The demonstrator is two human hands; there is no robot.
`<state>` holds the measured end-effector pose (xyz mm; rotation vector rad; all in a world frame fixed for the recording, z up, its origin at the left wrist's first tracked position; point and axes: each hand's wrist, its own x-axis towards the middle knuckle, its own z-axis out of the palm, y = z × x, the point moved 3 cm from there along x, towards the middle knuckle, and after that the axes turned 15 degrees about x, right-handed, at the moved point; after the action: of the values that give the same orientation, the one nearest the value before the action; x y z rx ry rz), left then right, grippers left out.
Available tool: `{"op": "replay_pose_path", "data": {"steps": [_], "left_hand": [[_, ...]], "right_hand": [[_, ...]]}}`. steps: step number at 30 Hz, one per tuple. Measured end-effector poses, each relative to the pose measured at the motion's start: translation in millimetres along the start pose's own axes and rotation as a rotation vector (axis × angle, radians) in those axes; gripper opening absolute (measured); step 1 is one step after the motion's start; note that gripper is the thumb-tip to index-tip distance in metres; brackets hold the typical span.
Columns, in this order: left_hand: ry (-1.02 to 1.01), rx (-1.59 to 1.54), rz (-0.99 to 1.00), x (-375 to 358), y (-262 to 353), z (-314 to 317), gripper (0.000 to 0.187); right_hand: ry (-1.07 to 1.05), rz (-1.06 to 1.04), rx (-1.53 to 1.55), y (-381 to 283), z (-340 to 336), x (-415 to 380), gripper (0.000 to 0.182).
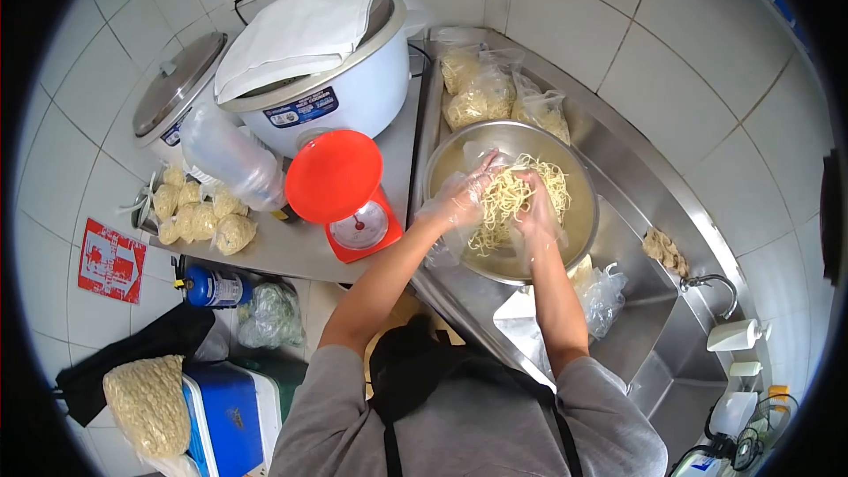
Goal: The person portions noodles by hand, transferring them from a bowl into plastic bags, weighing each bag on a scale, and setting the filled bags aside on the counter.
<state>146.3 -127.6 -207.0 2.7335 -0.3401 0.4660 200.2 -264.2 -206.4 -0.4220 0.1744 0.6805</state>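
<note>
Both my hands wear clear plastic gloves and reach into a large steel bowl (579, 256) on the sink counter. A bundle of pale yellow noodles (505, 203) is between them, with strands hanging down into the bowl. My left hand (468, 194) grips the bundle from its left side, fingers curled toward it. From the right, my right hand (536, 216) closes around the same noodles. More noodles (555, 181) show just past the right fingers, at the far side. The fingertips are partly hidden among the strands.
Bags of noodles (481, 97) stand behind the bowl. Left of it are a red scale (358, 221), a rice cooker (353, 93) and small tied bags (203, 216). A clear plastic bag (603, 300) lies to the right, near the sink basin (698, 353) and faucet (720, 287).
</note>
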Motion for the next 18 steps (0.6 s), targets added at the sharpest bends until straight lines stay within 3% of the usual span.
{"op": "replay_pose_path", "data": {"steps": [1,2,4,5,6,8,10,11,12,13,15,17,18], "left_hand": [[0.239,-0.145,0.072,-3,-7,6,0.076],[0.244,-0.140,0.065,-4,3,-7,0.076],[-0.288,-0.192,-0.245,-6,13,-13,0.076],[-0.312,-0.201,-0.245,-3,15,-13,0.074],[-0.294,-0.227,-0.235,-6,20,-14,0.073],[-0.250,-0.244,-0.273,-17,30,-9,0.074],[-0.209,-0.375,-0.267,-21,33,4,0.075],[-0.176,-0.433,-0.261,-18,27,5,0.078],[-0.155,-0.286,-0.198,-15,24,3,0.081],[-0.145,-0.146,-0.137,-13,23,4,0.084],[-0.131,-0.196,-0.191,-12,16,15,0.085],[-0.132,-0.250,-0.193,-17,17,0,0.087],[-0.120,-0.323,-0.211,-20,23,-14,0.086]], "right_hand": [[0.201,-0.130,-0.100,3,-10,2,0.023],[0.195,-0.123,-0.103,8,-17,8,0.023],[-0.105,-0.232,-0.418,17,-22,24,0.032],[0.101,-0.387,-0.656,26,-32,39,0.036],[0.083,-0.371,-0.662,24,-40,52,0.036],[-0.488,-0.341,-1.936,15,-46,73,0.037],[-0.560,-0.257,-2.113,7,-18,51,0.034],[-0.385,-0.148,-2.131,7,20,29,0.033],[-0.493,-0.322,-2.218,2,9,41,0.032],[-0.668,-0.264,-2.351,-10,-1,44,0.038],[-0.615,-0.177,-1.918,-24,53,-23,0.042],[-0.366,-0.050,-1.570,-42,48,-43,0.051],[-0.358,-0.047,-1.573,-42,43,-45,0.051]]}}
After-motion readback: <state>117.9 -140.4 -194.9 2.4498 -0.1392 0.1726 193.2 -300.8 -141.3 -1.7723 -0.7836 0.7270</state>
